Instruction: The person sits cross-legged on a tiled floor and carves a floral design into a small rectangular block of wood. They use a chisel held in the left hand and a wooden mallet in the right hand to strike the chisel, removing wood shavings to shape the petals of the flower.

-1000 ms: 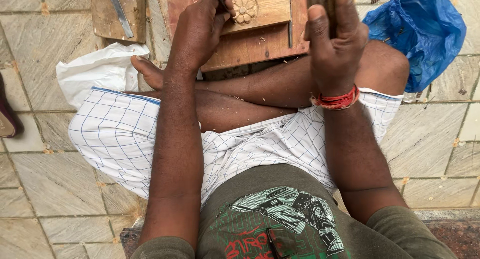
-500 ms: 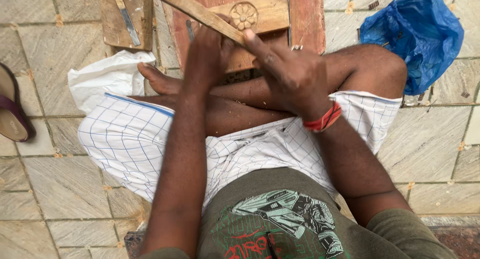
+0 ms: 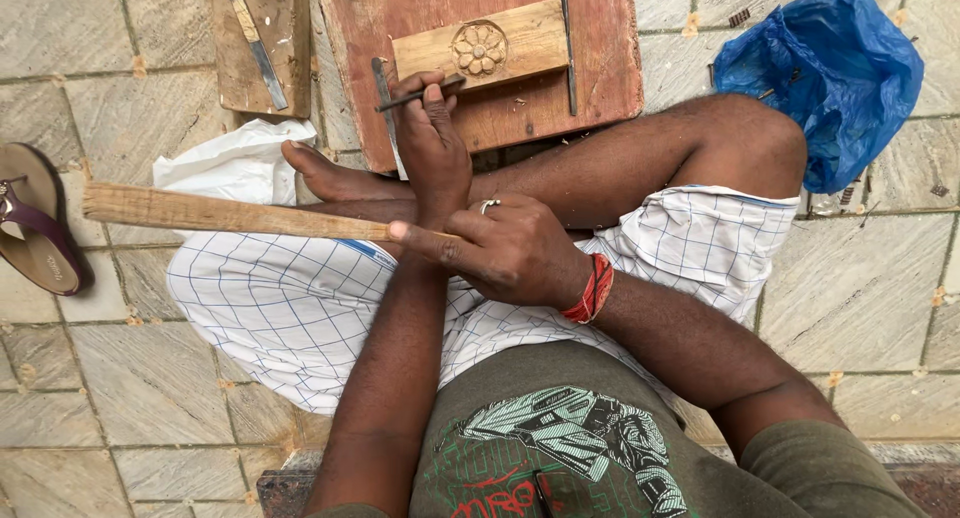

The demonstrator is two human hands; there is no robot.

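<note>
Carving in progress: wood block point(image 3: 480, 50) on red board point(image 3: 600, 88), rosette cut, surrounding face plain. Left hand point(image 3: 432, 143) grips chisel point(image 3: 420, 95); right hand point(image 3: 510, 250) clasps wooden stick point(image 3: 230, 215).

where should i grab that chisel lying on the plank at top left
Take the chisel by its pale wooden handle, the upper end, coming straight down from above. It lies flat on the small plank with its dark blade pointing down-right, so a grip across the handle stays off the edge.
</note>
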